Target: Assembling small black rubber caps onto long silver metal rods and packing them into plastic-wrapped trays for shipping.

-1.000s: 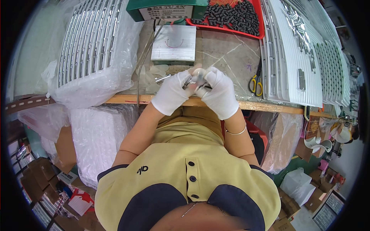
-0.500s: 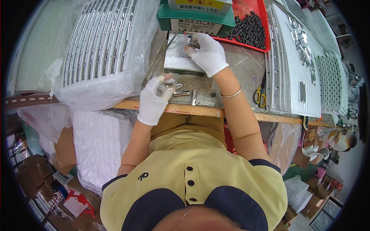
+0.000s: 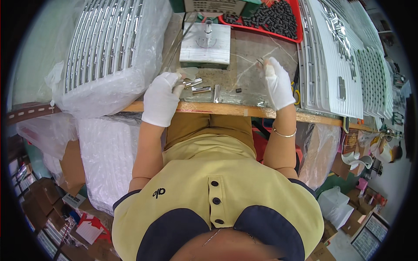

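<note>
My left hand [image 3: 161, 100], in a white glove with bare fingertips, is at the table's front. Its curled thumb and fingers close on the near end of a short shiny metal tube [image 3: 193, 82]. Two similar tubes lie beside it, a level metal tube [image 3: 201, 90] and an upright-pointing metal tube [image 3: 217, 93]. My gloved right hand [image 3: 278, 85] is over the table at the right, its fingers bent together around a thin dark piece too small to make out. Between and beyond my hands, a short bright cylinder [image 3: 208, 28] stands on a silver metal block [image 3: 204, 48] under a green machine [image 3: 213, 6].
A small black sleeve [image 3: 238, 90] lies near the edge. A red tray [image 3: 299, 30] holds many black sleeves. Yellow-handled scissors [image 3: 297, 93] lie beside white ridged trays [image 3: 331, 78] at right. At left, plastic film wraps a rack of silver tubes [image 3: 102, 48].
My right hand has left the metal block and swung right, toward the scissors. My left hand stays by the loose tubes. The camera view has tilted, so the table sits higher.
</note>
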Action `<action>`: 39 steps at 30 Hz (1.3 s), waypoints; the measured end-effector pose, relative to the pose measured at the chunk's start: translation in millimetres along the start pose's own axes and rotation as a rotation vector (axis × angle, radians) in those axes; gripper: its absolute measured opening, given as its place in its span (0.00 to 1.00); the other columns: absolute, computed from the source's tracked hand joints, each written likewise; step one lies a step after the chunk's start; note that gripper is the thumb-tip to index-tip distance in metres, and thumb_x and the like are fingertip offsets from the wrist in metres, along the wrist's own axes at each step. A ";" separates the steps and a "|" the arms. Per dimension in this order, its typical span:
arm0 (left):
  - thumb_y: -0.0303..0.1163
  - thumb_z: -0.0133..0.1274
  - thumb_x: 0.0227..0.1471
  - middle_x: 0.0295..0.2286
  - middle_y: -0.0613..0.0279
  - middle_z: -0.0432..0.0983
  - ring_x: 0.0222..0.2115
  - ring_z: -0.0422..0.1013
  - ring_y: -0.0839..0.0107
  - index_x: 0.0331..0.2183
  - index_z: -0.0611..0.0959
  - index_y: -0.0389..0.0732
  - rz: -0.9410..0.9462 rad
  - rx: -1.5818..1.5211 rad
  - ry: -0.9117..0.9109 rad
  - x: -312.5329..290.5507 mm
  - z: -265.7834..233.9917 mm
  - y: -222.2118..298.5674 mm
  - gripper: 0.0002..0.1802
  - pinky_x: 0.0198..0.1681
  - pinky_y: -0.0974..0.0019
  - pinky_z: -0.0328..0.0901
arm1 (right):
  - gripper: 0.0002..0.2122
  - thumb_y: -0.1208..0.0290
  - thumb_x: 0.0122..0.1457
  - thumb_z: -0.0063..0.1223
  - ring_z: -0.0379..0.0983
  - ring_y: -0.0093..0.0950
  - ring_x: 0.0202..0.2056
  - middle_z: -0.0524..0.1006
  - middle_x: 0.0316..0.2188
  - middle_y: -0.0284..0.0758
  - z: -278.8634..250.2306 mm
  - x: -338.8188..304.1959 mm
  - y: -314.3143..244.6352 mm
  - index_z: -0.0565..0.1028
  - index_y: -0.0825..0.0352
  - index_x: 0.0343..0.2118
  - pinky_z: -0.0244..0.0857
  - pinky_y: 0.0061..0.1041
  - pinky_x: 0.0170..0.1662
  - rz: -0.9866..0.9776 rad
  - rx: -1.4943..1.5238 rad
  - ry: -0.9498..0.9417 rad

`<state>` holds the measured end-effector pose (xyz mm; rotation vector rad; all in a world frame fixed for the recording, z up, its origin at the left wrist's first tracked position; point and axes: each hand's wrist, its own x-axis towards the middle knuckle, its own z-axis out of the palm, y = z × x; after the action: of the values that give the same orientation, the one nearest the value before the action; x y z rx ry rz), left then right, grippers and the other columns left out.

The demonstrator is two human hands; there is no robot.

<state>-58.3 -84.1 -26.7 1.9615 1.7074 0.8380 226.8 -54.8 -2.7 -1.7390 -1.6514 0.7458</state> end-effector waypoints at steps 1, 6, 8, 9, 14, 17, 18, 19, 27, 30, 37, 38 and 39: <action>0.26 0.57 0.42 0.29 0.61 0.74 0.29 0.70 0.64 0.34 0.79 0.42 0.048 0.089 -0.013 1.6 -1.6 3.1 0.12 0.34 0.65 0.65 | 0.13 0.61 0.59 0.41 0.70 0.48 0.36 0.75 0.33 0.49 -3.9 -7.7 6.2 0.72 0.66 0.36 0.64 0.38 0.40 0.006 -0.001 0.004; 0.31 0.58 0.42 0.29 0.61 0.72 0.34 0.70 0.61 0.32 0.80 0.44 0.178 0.304 -0.107 7.4 1.1 10.4 0.10 0.35 0.60 0.66 | 0.08 0.67 0.55 0.46 0.69 0.48 0.35 0.73 0.31 0.49 -10.3 -39.7 18.9 0.73 0.65 0.31 0.63 0.39 0.38 -0.052 -0.373 -0.079; 0.32 0.58 0.42 0.29 0.60 0.72 0.35 0.70 0.60 0.31 0.80 0.45 0.136 0.348 -0.173 8.5 3.5 14.4 0.10 0.36 0.60 0.66 | 0.08 0.65 0.54 0.50 0.70 0.46 0.34 0.74 0.30 0.48 -12.9 -46.7 11.7 0.73 0.64 0.29 0.63 0.38 0.37 -0.089 -0.390 -0.086; 0.32 0.58 0.42 0.29 0.60 0.72 0.35 0.70 0.60 0.31 0.80 0.45 0.142 0.349 -0.178 9.3 5.4 15.0 0.10 0.36 0.60 0.66 | 0.09 0.64 0.53 0.51 0.70 0.45 0.34 0.74 0.30 0.47 -14.3 -48.7 5.5 0.73 0.64 0.29 0.64 0.38 0.36 -0.003 -0.377 -0.174; 0.31 0.58 0.42 0.30 0.58 0.74 0.34 0.70 0.58 0.32 0.80 0.43 0.142 0.320 -0.105 7.1 11.8 4.0 0.11 0.37 0.60 0.67 | 0.11 0.61 0.54 0.50 0.72 0.43 0.32 0.76 0.26 0.43 -5.6 -51.2 9.5 0.74 0.65 0.27 0.64 0.39 0.36 -0.009 -0.495 -0.187; 0.25 0.56 0.44 0.31 0.57 0.76 0.33 0.73 0.62 0.35 0.80 0.41 0.055 0.106 0.007 5.4 9.6 2.8 0.11 0.37 0.65 0.67 | 0.12 0.60 0.55 0.48 0.72 0.42 0.32 0.76 0.24 0.43 -2.6 -50.0 20.7 0.74 0.65 0.26 0.64 0.39 0.36 0.026 -0.502 -0.112; 0.25 0.56 0.44 0.31 0.57 0.76 0.33 0.73 0.62 0.35 0.80 0.41 0.055 0.108 0.003 3.3 9.3 4.2 0.11 0.37 0.65 0.67 | 0.12 0.60 0.55 0.48 0.72 0.42 0.32 0.76 0.24 0.43 -2.2 -49.8 20.7 0.74 0.65 0.26 0.64 0.39 0.36 0.029 -0.499 -0.113; 0.22 0.55 0.44 0.31 0.58 0.76 0.33 0.73 0.67 0.36 0.80 0.39 -0.001 -0.132 0.060 1.3 9.0 7.0 0.12 0.37 0.69 0.67 | 0.11 0.61 0.55 0.49 0.72 0.43 0.30 0.75 0.23 0.44 -1.9 -49.2 19.6 0.74 0.65 0.26 0.64 0.38 0.34 0.039 -0.414 -0.122; 0.18 0.55 0.44 0.35 0.66 0.75 0.28 0.69 0.82 0.37 0.80 0.38 -0.137 -0.694 -0.016 -4.4 23.6 21.5 0.13 0.31 0.80 0.63 | 0.11 0.61 0.56 0.47 0.72 0.43 0.31 0.76 0.25 0.43 -4.1 -44.1 14.5 0.74 0.64 0.26 0.65 0.38 0.36 0.128 -0.423 -0.265; 0.20 0.56 0.44 0.34 0.66 0.75 0.27 0.68 0.83 0.38 0.80 0.40 -0.160 -0.546 -0.126 -3.8 30.9 19.7 0.14 0.29 0.80 0.63 | 0.11 0.61 0.55 0.47 0.72 0.42 0.29 0.76 0.24 0.43 0.7 -43.4 18.8 0.75 0.63 0.26 0.65 0.37 0.35 -0.144 -0.465 -0.205; 0.17 0.55 0.45 0.32 0.67 0.75 0.28 0.68 0.82 0.44 0.77 0.38 -0.237 -0.578 -0.264 4.3 38.8 37.4 0.21 0.30 0.80 0.62 | 0.09 0.65 0.54 0.51 0.71 0.40 0.25 0.74 0.21 0.40 0.9 -36.7 0.0 0.74 0.64 0.22 0.64 0.34 0.29 0.031 -0.184 -0.149; 0.17 0.55 0.45 0.32 0.67 0.76 0.27 0.68 0.82 0.43 0.77 0.38 -0.247 -0.554 -0.286 5.0 40.0 38.4 0.20 0.29 0.80 0.62 | 0.09 0.65 0.54 0.51 0.71 0.39 0.25 0.74 0.20 0.40 -3.4 -36.0 -6.2 0.74 0.64 0.22 0.64 0.34 0.27 0.060 -0.035 -0.134; 0.17 0.55 0.45 0.32 0.67 0.76 0.27 0.68 0.82 0.43 0.77 0.38 -0.242 -0.556 -0.292 5.2 41.4 40.3 0.20 0.29 0.80 0.62 | 0.09 0.65 0.54 0.51 0.71 0.39 0.25 0.74 0.20 0.40 -6.7 -34.2 -12.3 0.74 0.64 0.22 0.64 0.34 0.27 0.065 -0.037 -0.127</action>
<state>-0.3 -82.4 -30.0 1.3945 1.3256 0.7849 221.9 -89.0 10.5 -1.8117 -1.7087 0.8777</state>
